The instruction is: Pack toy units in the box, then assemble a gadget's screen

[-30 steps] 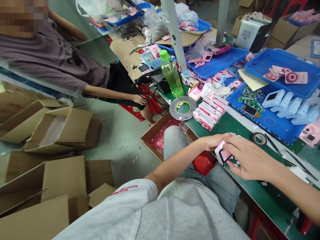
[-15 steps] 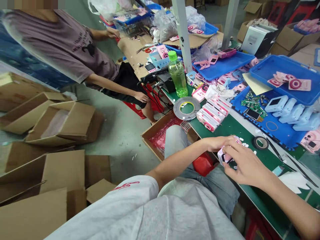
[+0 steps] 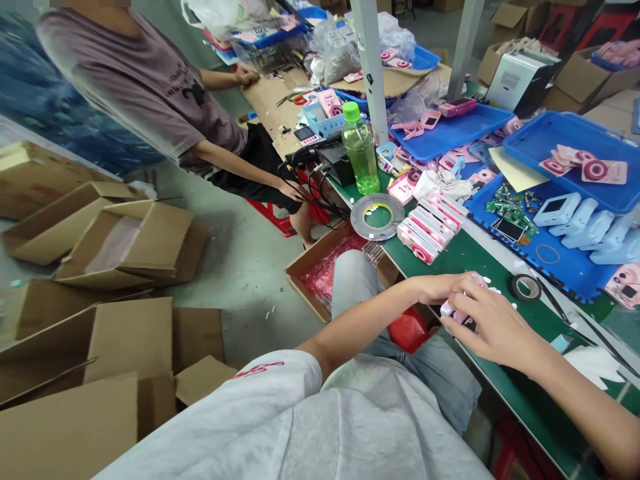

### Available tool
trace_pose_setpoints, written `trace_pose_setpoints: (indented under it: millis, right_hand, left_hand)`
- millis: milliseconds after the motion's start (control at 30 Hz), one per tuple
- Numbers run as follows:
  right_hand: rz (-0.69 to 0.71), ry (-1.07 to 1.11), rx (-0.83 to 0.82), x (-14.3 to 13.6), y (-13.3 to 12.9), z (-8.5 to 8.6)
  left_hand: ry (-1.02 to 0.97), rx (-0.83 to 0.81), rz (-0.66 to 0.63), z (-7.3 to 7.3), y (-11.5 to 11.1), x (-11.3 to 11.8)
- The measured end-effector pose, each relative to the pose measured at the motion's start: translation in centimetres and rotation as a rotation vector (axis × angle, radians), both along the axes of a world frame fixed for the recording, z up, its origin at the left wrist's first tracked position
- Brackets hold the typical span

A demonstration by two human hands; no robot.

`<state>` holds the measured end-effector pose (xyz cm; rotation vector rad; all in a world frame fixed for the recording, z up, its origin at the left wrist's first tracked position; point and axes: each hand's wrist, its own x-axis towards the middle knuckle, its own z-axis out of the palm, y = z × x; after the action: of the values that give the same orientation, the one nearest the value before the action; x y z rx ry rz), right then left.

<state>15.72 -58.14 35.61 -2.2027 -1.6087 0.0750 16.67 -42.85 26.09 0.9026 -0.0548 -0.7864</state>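
Observation:
A small pink-and-white toy camera [image 3: 447, 309] is held between my two hands at the front edge of the green bench. My left hand [image 3: 434, 288] grips it from the far side, its fingers mostly hidden. Over its top and near side lies my right hand [image 3: 493, 327], fingers bent around it and covering most of it. Small white pieces are scattered beside the hands. A row of pink-and-white toy cameras [image 3: 433, 230] stands just beyond, next to a wide roll of grey tape [image 3: 356, 217].
A green bottle [image 3: 361, 153] stands upright near a metal post. Black tape [image 3: 525, 287] lies right of my hands. Blue trays [image 3: 575, 193] hold camera parts and circuit boards. Below the bench edge is a box with pink wrap [image 3: 320, 277]. Another person [image 3: 165, 100] sits at the left.
My right hand has shifted over the toy camera, so less of it shows. The whole view has slid slightly. The other person leans a little further right.

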Motion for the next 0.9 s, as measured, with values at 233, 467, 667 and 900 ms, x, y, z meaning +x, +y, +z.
trace_pose_setpoints:
  millis: [233,467,667,900]
  right_hand:
    - [0.045,-0.028,-0.032,0.1,0.1,0.4]
    - [0.082,-0.031,-0.067,0.5,0.2,1.1]
    - [0.104,-0.059,-0.086,0.8,0.2,1.2]
    - [0.095,-0.102,-0.096,0.7,0.7,1.4]
  left_hand:
    - [0.019,0.004,-0.013,0.5,0.1,0.1]
    - [0.027,-0.006,-0.003,1.3,0.2,-0.1]
    - [0.02,-0.013,-0.004,1.9,0.4,-0.2]
    - [0.015,-0.039,0.0,1.2,0.4,-0.3]
